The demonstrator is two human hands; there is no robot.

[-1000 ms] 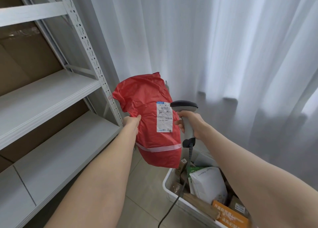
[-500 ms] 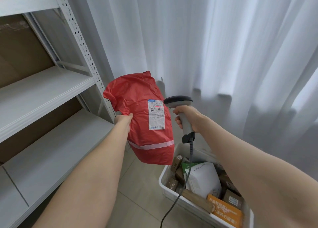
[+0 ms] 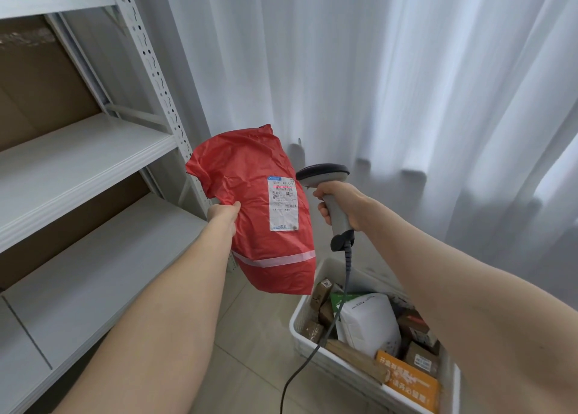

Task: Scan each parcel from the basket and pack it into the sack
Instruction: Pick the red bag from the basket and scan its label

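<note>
Gripping the red parcel (image 3: 250, 241) at its left edge, the left hand (image 3: 223, 215) holds it upright in the air, thumb pressed on the front and fingers hidden behind the wrinkled plastic. Most of the bag lies from 1 to 5 o'clock of that grip, with its white label (image 3: 283, 204) facing the camera. At 3 o'clock of the label, the right hand (image 3: 342, 205) is wrapped round the handle of the scanner (image 3: 323, 174), and a red line shows on the label. The white basket (image 3: 297, 329) of parcels sits on the floor at 5 o'clock of the bag.
</note>
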